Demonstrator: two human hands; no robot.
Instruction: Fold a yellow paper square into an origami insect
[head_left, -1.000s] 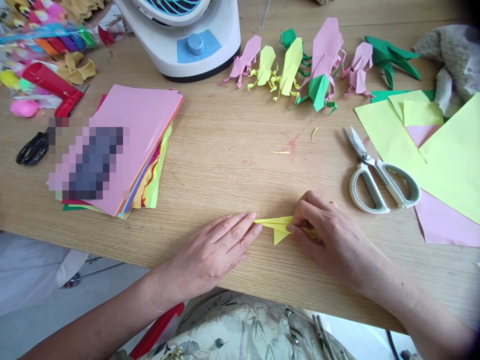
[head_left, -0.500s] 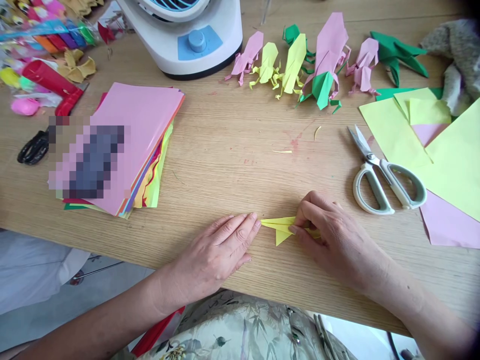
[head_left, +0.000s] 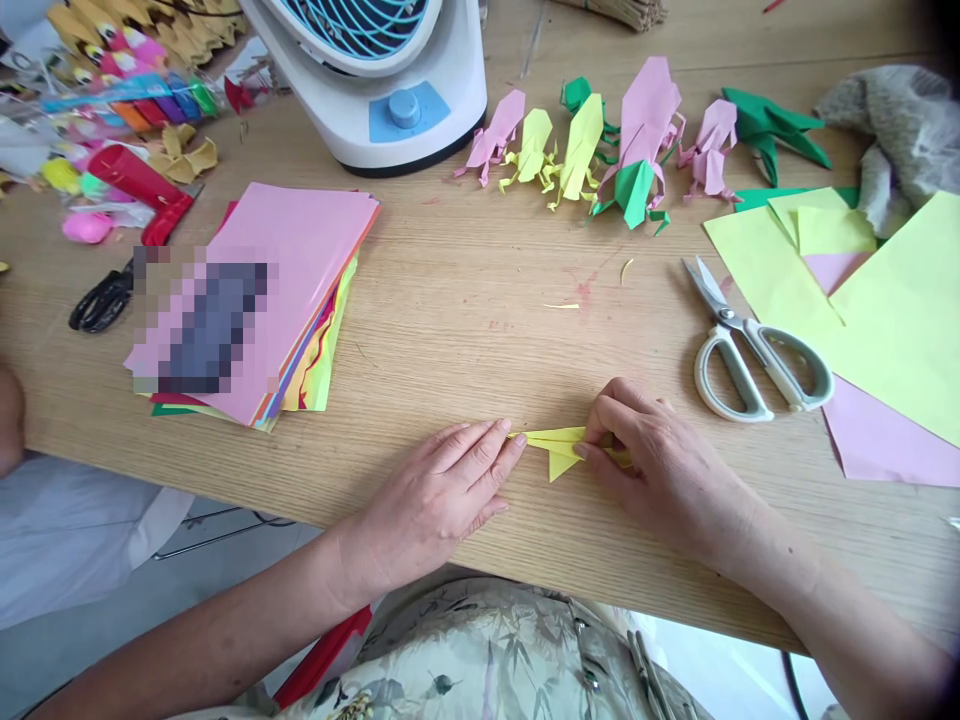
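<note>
A small folded piece of yellow paper [head_left: 556, 441] lies on the wooden table near its front edge, with a pointed flap toward me. My left hand [head_left: 442, 490] rests flat, fingers stretched out, its fingertips on the paper's narrow left tip. With thumb and bent fingers, my right hand [head_left: 645, 460] pinches the paper's right part, which is partly hidden under it. Grey-handled scissors [head_left: 739, 340] lie partly open beyond my right hand.
Stacked coloured paper [head_left: 300, 250] lies left, near black-handled scissors [head_left: 101, 302]. A white fan [head_left: 420, 60] and folded paper figures [head_left: 581, 150] stand at the back. Yellow sheets [head_left: 900, 320] lie right. Part of another person [head_left: 67, 530] shows at left.
The view has shifted, showing more of the fan and of the person at left. My left fingers are a little more spread on the paper's tip; my right hand keeps its pinch.
</note>
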